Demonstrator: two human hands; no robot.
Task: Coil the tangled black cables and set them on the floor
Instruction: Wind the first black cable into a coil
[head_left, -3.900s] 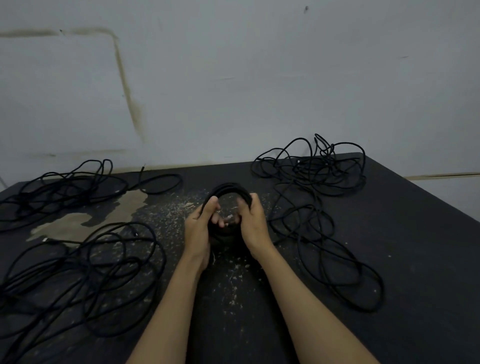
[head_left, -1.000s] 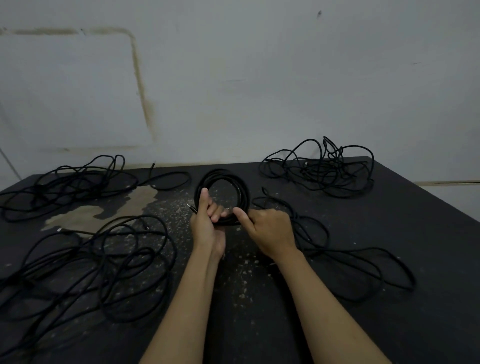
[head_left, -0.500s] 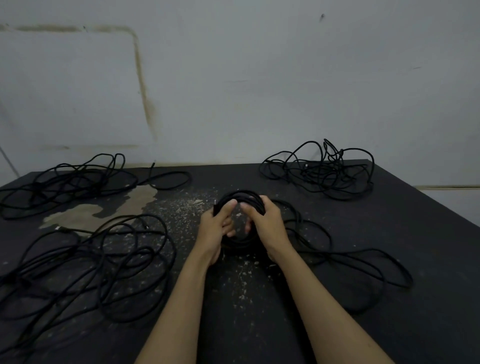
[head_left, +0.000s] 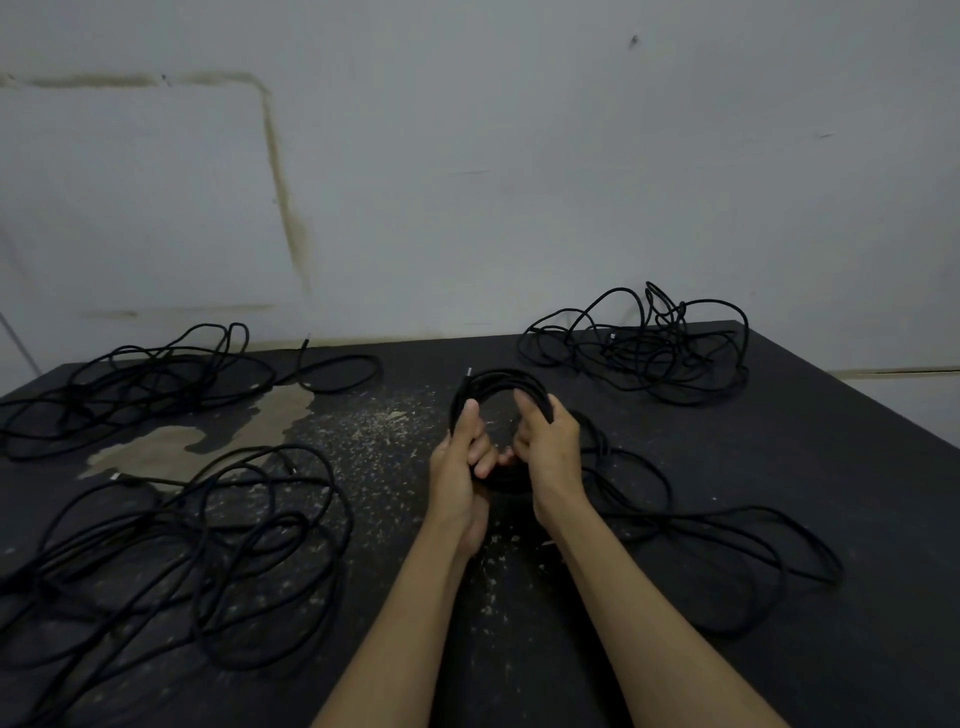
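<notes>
Since half a second ago the coil (head_left: 501, 395) has risen upright and its plug end now pokes up at the far left – another loop looks wound on. Left hand (head_left: 460, 457) and right hand (head_left: 548, 447) both grip it above the table (head_left: 831, 467); loose cable (head_left: 727, 551) trails right – three tangles remain; no containers in view

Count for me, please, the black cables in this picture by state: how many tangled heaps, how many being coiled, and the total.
Tangled heaps lying untouched: 3, the far-left heap, the near-left heap, the far-right heap.
Cable being coiled: 1, the coil gripped by the left hand and right hand, its loose tail trailing right.
Total: 4.
</notes>
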